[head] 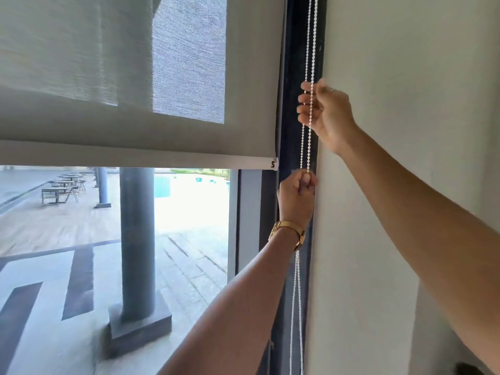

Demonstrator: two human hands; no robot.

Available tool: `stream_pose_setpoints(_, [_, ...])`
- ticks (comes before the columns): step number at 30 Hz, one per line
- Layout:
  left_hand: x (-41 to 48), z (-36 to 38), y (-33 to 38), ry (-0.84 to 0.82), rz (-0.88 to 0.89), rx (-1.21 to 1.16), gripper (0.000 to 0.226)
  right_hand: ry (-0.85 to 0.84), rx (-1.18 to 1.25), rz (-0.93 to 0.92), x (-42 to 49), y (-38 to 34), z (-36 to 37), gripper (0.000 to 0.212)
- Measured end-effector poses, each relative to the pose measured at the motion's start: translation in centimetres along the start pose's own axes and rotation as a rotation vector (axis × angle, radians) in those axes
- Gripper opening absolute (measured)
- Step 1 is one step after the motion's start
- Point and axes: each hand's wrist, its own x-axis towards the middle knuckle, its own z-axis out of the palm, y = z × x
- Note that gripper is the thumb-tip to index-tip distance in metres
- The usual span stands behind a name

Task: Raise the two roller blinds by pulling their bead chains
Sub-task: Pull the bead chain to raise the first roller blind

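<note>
A grey roller blind (pixel 189 131) covers the upper half of the window, its bottom bar (pixel 135 159) about mid-height. A white bead chain (pixel 311 36) hangs in two strands along the dark window frame at the right. My left hand (pixel 296 197), with a gold watch on the wrist, is closed around the chain just below the bar's level. My right hand (pixel 324 112) is higher up, fingers curled around the chain strands. The chain runs on below my left wrist toward the floor. Only one blind is in view.
A white wall (pixel 405 104) stands directly right of the chain. The dark window frame (pixel 293 77) runs vertically behind it. Through the glass I see a grey pillar (pixel 138 239), a paved terrace, outdoor tables with chairs (pixel 63 189) and a pool.
</note>
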Motion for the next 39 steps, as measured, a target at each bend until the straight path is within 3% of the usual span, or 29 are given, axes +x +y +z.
stream_pose_setpoints(9, [-1.5,0.2,-0.7,-0.037,-0.043,-0.017,0.028,0.107,0.003,-0.060,-0.5,1.8,0.7,0.037])
stream_pose_setpoints(15, [-1.7,-0.4,-1.4,-0.064,-0.049,-0.014,0.034,0.102,-0.028,-0.098,-0.8,2.9,0.4,0.033])
stream_pose_setpoints(29, [-4.6,-3.5,-3.1,-0.177,-0.230,0.010,0.034,-0.087,-0.130,-0.007,-4.5,5.9,-1.1,0.024])
stream_pose_setpoints(32, [-5.7,-4.2,-3.2,-0.132,-0.292,-0.034,0.040,-0.053,-0.237,-0.013,-5.9,7.1,-1.1,0.024])
stream_pose_setpoints(34, [-6.5,-4.7,-3.0,-0.093,-0.292,-0.002,0.041,-0.037,-0.372,-0.040,-6.8,8.2,-1.1,0.035])
stream_pose_setpoints(37, [-7.1,-6.2,-2.2,0.009,-0.242,0.122,0.033,-0.037,-0.661,-0.207,-9.2,10.0,-0.5,0.058])
stream_pose_setpoints(39, [-7.1,-7.5,-0.8,0.090,-0.194,0.164,0.028,-0.047,-0.790,-0.335,-10.7,10.9,0.3,0.061])
